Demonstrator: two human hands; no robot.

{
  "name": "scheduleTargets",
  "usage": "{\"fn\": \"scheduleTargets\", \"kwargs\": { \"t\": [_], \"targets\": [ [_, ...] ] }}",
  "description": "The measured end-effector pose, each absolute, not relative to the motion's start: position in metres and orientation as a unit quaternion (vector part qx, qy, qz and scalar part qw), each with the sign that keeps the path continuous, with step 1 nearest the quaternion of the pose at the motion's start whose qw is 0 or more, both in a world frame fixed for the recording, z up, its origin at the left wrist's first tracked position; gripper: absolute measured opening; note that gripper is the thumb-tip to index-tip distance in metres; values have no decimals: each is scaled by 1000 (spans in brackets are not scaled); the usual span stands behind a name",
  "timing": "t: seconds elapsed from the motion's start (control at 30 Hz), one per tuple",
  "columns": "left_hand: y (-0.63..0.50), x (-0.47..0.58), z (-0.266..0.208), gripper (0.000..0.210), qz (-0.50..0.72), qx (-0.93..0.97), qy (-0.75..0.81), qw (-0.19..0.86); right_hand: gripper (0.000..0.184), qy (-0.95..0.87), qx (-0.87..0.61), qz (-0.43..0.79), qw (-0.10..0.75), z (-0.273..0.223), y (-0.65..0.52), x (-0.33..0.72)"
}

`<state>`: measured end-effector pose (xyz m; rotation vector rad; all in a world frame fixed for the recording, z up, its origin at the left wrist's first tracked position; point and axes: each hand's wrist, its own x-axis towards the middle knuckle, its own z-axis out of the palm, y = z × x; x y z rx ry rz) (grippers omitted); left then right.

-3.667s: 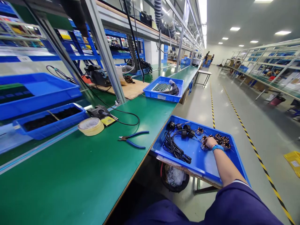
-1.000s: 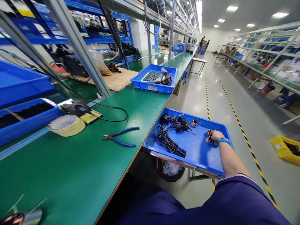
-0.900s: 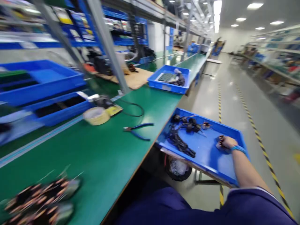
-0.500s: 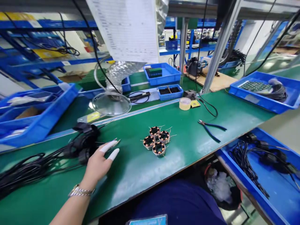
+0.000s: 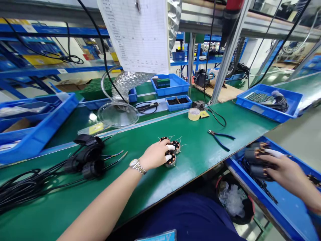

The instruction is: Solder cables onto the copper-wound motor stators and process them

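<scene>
My left hand (image 5: 156, 154), with white finger covers, lies over the cluster of small copper-wound motor stators (image 5: 171, 162) on the green bench. Its fingers curl in among them and appear to grip one, which the hand mostly hides. Loose wire ends stick out from the stators. At the right, my right hand (image 5: 286, 167) is blurred and closed around black cylindrical motor parts (image 5: 255, 171) with copper-coloured ends. It holds them over a blue bin (image 5: 283, 214) that contains black cables. On the left lie black round housings (image 5: 91, 157) with long black cables and stripped wire ends.
Diagonal cutters (image 5: 222, 139) lie open on the bench, right of the stators. Behind are a tape roll (image 5: 194, 114), a small divided blue box (image 5: 179, 106) and a round magnifier lens (image 5: 118, 114). Blue trays (image 5: 265, 112) stand at both sides. Below the edge is a waste bin (image 5: 234, 201).
My left hand has moved right, from beside the black housings to the stators. My right hand has come into view over the blue bin, holding black motor parts.
</scene>
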<state>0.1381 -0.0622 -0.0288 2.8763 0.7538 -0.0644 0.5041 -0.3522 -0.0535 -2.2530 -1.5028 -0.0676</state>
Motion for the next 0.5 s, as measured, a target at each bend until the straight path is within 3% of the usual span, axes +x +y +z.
{"fn": "scheduleTargets", "kwargs": {
  "t": [0.17,0.37,0.5],
  "targets": [
    [-67,144,-35,39,-14,945,323,52,46,-737,-657,70,145,-40,-236,412],
    [-66,143,-43,37,-40,932,358,43,26,-837,-539,93,14,-45,-161,346],
    [-54,133,-47,33,-39,916,395,57,25,-858,-506,91,4,-50,-141,335]
  ]
}}
